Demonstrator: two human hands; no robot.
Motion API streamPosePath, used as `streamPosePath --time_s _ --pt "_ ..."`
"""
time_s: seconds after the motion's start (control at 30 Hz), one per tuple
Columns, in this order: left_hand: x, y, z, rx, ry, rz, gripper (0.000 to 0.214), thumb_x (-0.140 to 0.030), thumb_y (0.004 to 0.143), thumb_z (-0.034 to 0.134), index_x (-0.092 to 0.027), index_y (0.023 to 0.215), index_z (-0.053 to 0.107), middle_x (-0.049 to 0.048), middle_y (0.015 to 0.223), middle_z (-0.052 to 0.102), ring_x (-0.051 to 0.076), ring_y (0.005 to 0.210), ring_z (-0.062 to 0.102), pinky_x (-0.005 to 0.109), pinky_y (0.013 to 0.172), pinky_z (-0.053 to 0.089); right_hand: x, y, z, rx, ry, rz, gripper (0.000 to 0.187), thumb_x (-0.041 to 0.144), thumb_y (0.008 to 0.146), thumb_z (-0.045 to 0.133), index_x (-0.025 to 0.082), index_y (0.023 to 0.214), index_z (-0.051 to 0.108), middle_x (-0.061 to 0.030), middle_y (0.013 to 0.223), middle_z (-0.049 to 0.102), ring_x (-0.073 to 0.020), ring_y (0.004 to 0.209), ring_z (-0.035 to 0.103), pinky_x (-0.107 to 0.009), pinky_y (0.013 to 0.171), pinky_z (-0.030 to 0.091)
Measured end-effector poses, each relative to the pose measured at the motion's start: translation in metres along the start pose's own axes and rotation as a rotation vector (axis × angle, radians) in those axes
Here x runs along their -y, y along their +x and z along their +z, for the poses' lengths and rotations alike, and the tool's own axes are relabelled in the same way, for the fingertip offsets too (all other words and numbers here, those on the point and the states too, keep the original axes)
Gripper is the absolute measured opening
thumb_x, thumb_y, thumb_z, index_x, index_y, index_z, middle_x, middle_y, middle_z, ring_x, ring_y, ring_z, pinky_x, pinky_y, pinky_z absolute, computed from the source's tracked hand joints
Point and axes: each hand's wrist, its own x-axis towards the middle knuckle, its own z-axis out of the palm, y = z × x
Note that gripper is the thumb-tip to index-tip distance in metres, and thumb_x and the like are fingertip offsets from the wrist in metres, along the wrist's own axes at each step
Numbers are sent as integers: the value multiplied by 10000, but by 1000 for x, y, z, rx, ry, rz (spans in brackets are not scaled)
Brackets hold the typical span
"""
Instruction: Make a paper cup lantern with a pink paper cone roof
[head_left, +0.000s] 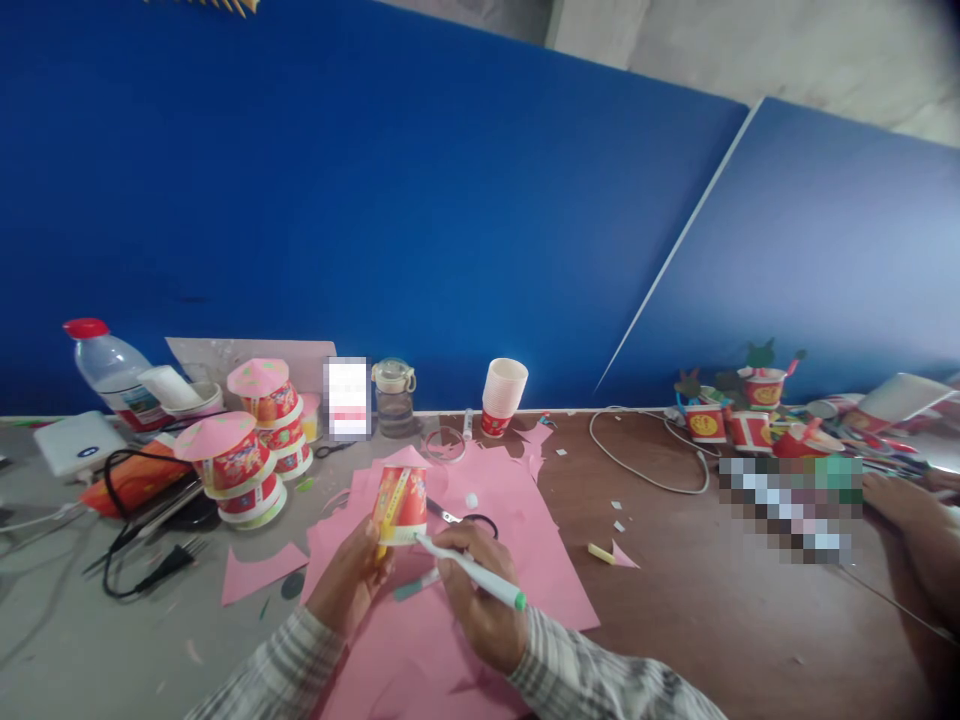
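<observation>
Red paper cup [400,505] is being held upside down over the pink paper [525,540] at the front of the tabletop [712,600]. Left hand [349,585] is curling round its side and gripping it, right hand [476,600] is closing on a white pen [472,572] with the tip touching the cup's lower rim. Scissors [469,520] are lying just behind. Cups with pink roofs [240,465] are standing off to the left, and someone else's hand [907,515] is resting far right
</observation>
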Motion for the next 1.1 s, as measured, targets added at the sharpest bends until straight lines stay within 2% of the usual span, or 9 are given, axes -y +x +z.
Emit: streamPosePath --time_s 0.37,0.53,0.7,0.77,0.87,0.93,1.0,1.1 --pt "1 1 -1 10 -9 -14 356 -553 465 630 -219 568 560 -72 407 479 92 353 392 221 351 342 -1 0 0 1 8 53 134 205 792 517 228 865 627 -9 715 644 -192 595 596 -288 562 475" --pt "1 1 -1 -23 -37 -35 383 -556 414 658 -221 567 554 -70 408 492 90 347 402 218 345 350 -4 -1 0 -16 36 83 129 228 804 520 223 857 638 1 685 632 -180 583 590 -277 550 477" --pt "-3 1 4 -70 -88 -79 410 -553 346 688 -226 556 555 -78 375 478 89 327 401 217 323 353 -15 2 5 -129 272 202 276 324 878 435 233 1113 547 15 673 642 -137 458 557 -286 523 503" --pt "-5 0 6 -85 -111 -105 428 -564 323 687 -229 559 564 -71 373 494 95 329 417 218 317 353 -19 3 7 -145 312 236 278 347 880 435 225 1102 550 14 665 635 -130 446 544 -268 482 495" --pt "-8 -3 10 -85 -136 -151 474 -570 301 686 -230 619 596 -34 452 573 115 364 466 224 312 351 -23 4 8 -119 240 233 243 330 841 508 237 1058 570 -2 738 630 -169 601 598 -295 570 518" --pt "-9 -7 12 -66 -143 -180 511 -578 300 682 -220 658 619 -10 473 596 132 377 482 229 299 334 -25 6 8 -115 258 225 310 310 817 550 261 1122 523 -22 858 641 -199 735 626 -338 679 531" --pt "-9 -11 15 -12 -150 -212 552 -591 297 681 -206 690 640 17 498 613 150 406 497 234 298 320 -27 10 6 -118 380 276 393 319 798 584 267 1172 473 -45 957 645 -219 821 641 -368 749 534" --pt "-9 -15 16 134 -124 -238 563 -614 325 664 -212 719 656 38 562 634 139 416 479 241 328 328 -29 15 7 -82 603 431 461 381 751 644 243 1161 484 -63 992 666 -244 906 646 -384 820 524"
